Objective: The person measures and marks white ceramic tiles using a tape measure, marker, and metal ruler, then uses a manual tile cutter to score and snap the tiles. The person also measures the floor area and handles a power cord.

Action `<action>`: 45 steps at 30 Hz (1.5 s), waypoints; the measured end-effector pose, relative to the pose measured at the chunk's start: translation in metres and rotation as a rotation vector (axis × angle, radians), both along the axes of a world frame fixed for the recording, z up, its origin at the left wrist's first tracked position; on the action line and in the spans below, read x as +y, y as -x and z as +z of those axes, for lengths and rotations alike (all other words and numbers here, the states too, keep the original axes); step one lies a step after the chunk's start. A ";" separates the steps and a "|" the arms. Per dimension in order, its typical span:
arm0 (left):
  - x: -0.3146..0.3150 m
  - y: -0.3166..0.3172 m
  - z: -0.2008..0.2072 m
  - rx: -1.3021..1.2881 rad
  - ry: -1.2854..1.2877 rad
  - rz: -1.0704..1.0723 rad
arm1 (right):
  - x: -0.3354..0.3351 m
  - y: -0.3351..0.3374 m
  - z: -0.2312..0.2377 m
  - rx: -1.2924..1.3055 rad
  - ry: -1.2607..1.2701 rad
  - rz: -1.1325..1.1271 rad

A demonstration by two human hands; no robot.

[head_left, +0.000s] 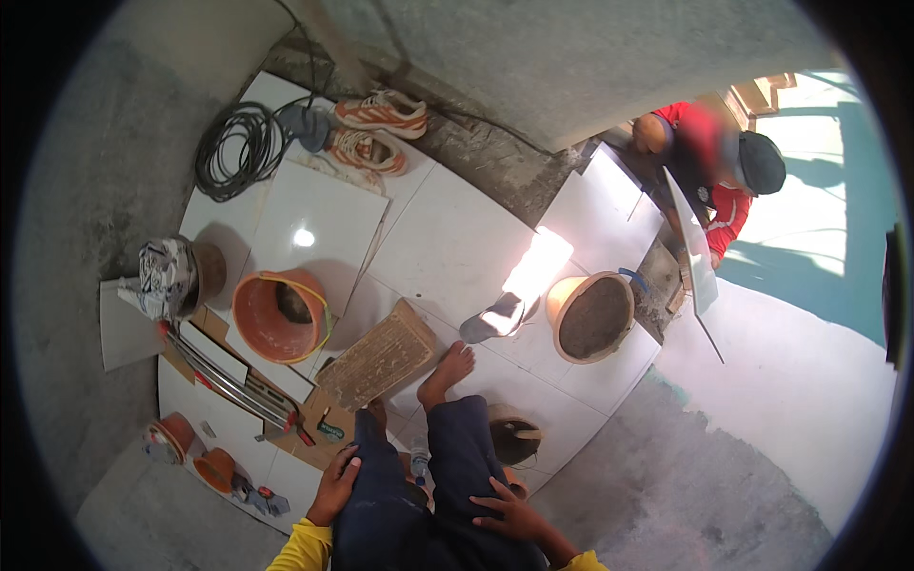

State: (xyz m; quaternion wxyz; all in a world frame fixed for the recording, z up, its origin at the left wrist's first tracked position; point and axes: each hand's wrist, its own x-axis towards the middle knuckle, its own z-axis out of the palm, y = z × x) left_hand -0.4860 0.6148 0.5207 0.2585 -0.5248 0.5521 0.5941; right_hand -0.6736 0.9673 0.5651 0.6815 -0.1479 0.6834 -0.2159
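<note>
My left hand (335, 483) rests on my left thigh, its fingers lying along the dark blue trousers (381, 514). On the other thigh my right hand (511, 509) lies with its fingers spread. Neither hand holds anything. In front of my feet is a brown, rough-faced rectangular block (376, 357). An orange bucket (249, 322) with a yellow handle stands to its left, a little grey stuff inside. Further right, a pale orange bucket (595, 319) is filled with grey mortar. Close to my right knee sits another bucket (514, 436), partly hidden by my leg. A clear plastic bottle (419, 459) shows between my legs.
White tiles (457, 238) cover the floor. At left lie a tile cutter (233, 376) with metal rails, small orange pots (217, 468) and a crumpled bag (164, 276). Coiled black cable (238, 147) and shoes (386, 114) lie behind. A co-worker in red (728, 214) holds a tile (692, 243).
</note>
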 end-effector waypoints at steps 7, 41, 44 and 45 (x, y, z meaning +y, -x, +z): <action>0.010 0.199 0.060 0.445 -0.072 -0.263 | 0.054 -0.032 -0.003 0.117 0.120 -0.321; 0.008 0.831 -0.366 0.482 0.621 -1.415 | -0.208 0.240 -0.057 -0.348 0.238 -1.502; 0.044 0.832 -0.389 0.256 0.655 -1.548 | -0.184 0.252 -0.052 -0.428 0.219 -1.583; 0.039 0.827 -0.401 0.281 0.727 -1.560 | -0.180 0.245 -0.056 -0.489 0.217 -1.689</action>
